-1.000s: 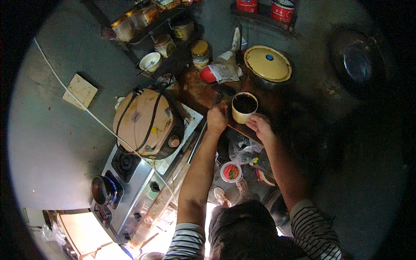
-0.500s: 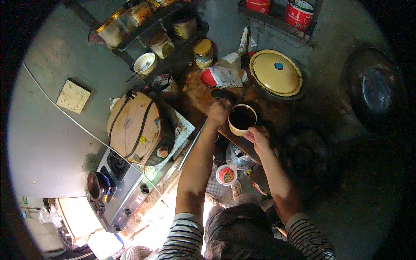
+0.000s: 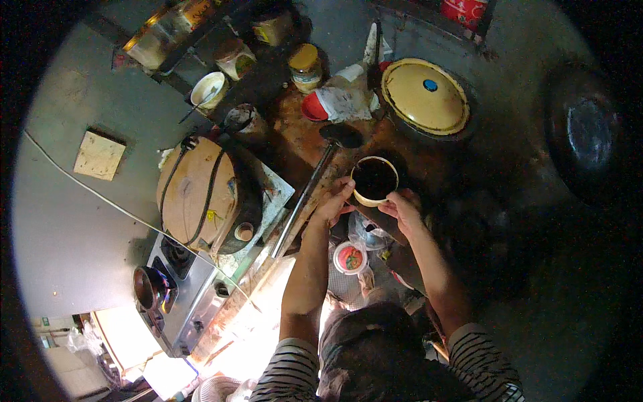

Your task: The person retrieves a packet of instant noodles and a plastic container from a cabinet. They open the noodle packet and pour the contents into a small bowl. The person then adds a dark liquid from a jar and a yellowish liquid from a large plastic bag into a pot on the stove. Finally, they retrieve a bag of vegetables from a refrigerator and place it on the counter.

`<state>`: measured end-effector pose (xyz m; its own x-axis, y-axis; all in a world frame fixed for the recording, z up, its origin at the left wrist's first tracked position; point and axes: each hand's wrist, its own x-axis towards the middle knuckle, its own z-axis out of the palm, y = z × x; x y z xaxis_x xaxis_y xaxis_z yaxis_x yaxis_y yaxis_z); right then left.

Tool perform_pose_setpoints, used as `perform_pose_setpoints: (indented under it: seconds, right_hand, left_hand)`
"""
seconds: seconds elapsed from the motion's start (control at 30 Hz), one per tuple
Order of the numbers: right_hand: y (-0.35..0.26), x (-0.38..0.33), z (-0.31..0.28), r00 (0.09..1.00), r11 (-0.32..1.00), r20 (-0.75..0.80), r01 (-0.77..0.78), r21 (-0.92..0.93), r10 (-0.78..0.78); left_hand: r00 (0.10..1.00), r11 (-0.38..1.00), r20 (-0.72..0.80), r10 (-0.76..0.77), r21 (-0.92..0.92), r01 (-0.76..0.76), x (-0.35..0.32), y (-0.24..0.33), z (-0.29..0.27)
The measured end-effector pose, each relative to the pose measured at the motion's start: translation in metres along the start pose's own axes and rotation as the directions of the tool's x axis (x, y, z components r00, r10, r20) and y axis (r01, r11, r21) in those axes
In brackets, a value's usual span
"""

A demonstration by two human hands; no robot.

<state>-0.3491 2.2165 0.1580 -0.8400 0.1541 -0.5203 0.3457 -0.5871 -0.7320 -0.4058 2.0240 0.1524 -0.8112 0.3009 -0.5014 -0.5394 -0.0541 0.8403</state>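
Between my hands is a pale round bowl [image 3: 367,199], dark inside; I cannot make out whether that is liquid or residue. My left hand [image 3: 334,203] grips its left rim with the thumb on top. The fingers of my right hand [image 3: 404,208] pinch the rim at the lower right. Just left of the bowl lies a long-handled ladle [image 3: 308,189], its dark round head on the table and its metal handle slanting toward me. The bowl is held over the front edge of the brown worktable [image 3: 295,124].
A yellow lidded pot [image 3: 429,100], a red-and-white bag [image 3: 341,104] and a yellow-lidded jar [image 3: 305,67] stand behind. To the left are a round wooden lid [image 3: 197,194] and a gas stove [image 3: 187,295] with a small lit pan [image 3: 149,287]. A tub [image 3: 349,258] sits below.
My left hand has left the ladle's head and come down onto the bowl's left rim. My right hand keeps its hold. The view has shifted slightly.
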Motion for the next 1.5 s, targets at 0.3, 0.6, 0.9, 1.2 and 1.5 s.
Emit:
perform_pose_setpoints:
  seconds: [0.3, 0.6, 0.9, 1.2, 1.5]
  right_hand:
    - [0.016, -0.031, -0.022, 0.996, 0.991, 0.090, -0.004, -0.137, 0.016]
    - [0.026, -0.054, -0.040, 0.995, 0.998, 0.100, 0.024, -0.057, -0.019]
    - [0.080, -0.058, -0.044, 0.996, 0.986, -0.087, 0.036, 0.163, -0.022]
    - [0.111, -0.054, -0.023, 1.000, 0.902, 0.005, 0.016, 0.432, -0.020]
    - [0.115, -0.051, -0.019, 0.978, 0.857, -0.059, 0.205, 0.473, -0.202]
  left_hand:
    - [0.989, 0.987, 0.137, -0.061, -0.142, 0.081, -0.012, -0.064, -0.002]
    - [0.987, 0.943, 0.145, 0.066, -0.332, -0.015, -0.036, -0.084, 0.011]
    - [0.990, 0.920, 0.095, 0.104, -0.387, -0.060, -0.039, -0.079, 0.021]
    - [0.989, 0.888, 0.061, 0.137, -0.451, -0.095, -0.047, -0.085, 0.031]
    - [0.982, 0.885, 0.059, 0.177, -0.446, -0.133, -0.056, -0.088, 0.032]
